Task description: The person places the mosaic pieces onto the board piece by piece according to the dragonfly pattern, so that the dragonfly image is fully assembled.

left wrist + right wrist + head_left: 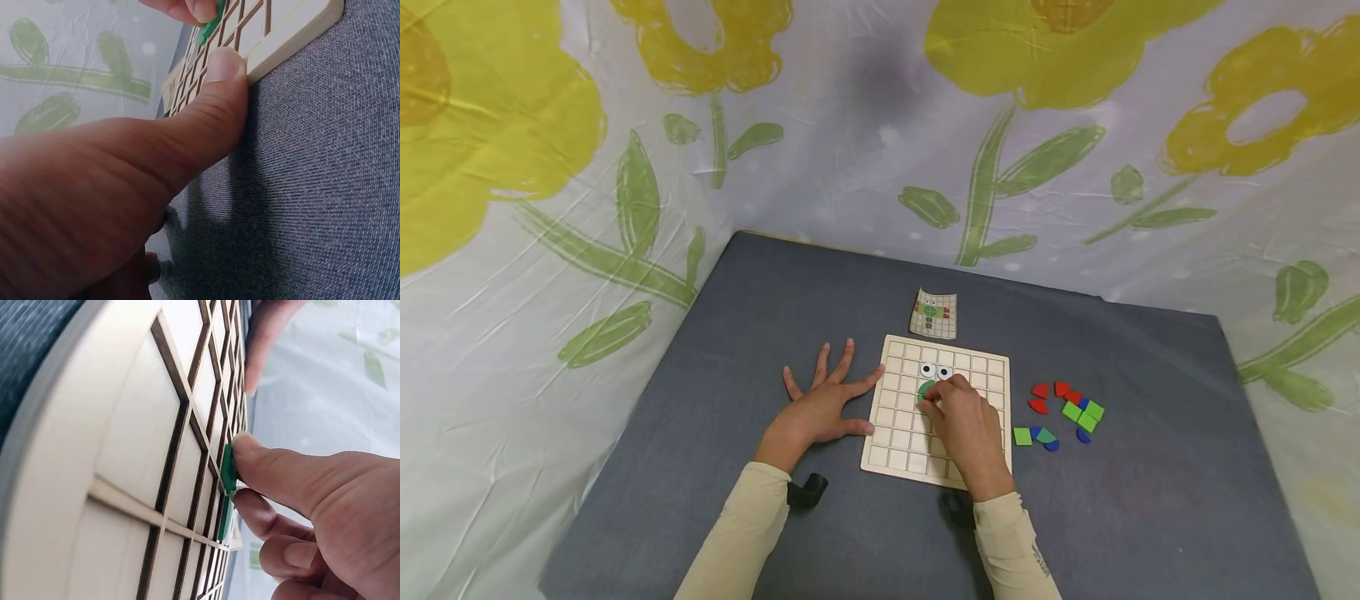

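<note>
A pale wooden board (898,437) with a square grid lies on the table. Two round eye pieces (936,371) sit side by side in its upper cells, with a green curved piece (927,387) just below them. My right hand (972,429) reaches over the board and pinches a small green piece (229,467) between thumb and index finger, right at the grid; the hand covers part of the board. Fingers spread, my left hand (820,412) rests at the board's left side, its thumb (224,69) touching the edge.
Behind the board lies a printed card (935,315) picturing a figure on a grid. Loose pieces are scattered to the right: red ones (1040,390), green squares (1086,422), blue ones (1083,436) and a teal quarter piece (1046,436). A flowered curtain (865,158) hangs behind the grey table (685,467).
</note>
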`<state>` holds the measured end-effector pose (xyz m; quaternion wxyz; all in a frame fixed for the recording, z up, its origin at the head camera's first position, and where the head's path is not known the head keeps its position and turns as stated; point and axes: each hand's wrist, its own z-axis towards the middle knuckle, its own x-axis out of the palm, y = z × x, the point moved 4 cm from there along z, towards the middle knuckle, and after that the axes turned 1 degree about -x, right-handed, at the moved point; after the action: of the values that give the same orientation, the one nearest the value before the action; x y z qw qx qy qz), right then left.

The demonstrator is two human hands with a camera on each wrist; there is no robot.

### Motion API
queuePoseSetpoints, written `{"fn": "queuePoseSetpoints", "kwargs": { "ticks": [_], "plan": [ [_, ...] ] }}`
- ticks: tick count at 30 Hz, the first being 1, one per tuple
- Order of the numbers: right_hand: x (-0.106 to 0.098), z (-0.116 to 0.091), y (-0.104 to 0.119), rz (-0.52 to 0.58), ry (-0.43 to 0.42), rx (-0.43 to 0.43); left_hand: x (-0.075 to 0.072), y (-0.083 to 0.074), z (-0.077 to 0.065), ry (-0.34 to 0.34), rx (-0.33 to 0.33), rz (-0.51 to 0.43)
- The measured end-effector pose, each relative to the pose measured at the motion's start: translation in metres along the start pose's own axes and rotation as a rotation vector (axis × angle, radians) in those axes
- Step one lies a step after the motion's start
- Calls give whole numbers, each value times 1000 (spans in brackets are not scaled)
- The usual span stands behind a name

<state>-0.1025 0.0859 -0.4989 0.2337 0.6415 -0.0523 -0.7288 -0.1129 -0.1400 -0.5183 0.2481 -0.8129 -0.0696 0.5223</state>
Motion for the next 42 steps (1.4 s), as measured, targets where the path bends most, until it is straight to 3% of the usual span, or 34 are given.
{"fn": "queuePoseSetpoints", "kwargs": {
  "ticks": [19, 42],
  "plan": [
    [-1, -3, 2, -75, -34, -30, 0, 0, 0, 1, 1, -11],
    [-12, -13, -13, -3, -52, -5, 1, 2, 1, -1, -7, -5]
  ]
}}
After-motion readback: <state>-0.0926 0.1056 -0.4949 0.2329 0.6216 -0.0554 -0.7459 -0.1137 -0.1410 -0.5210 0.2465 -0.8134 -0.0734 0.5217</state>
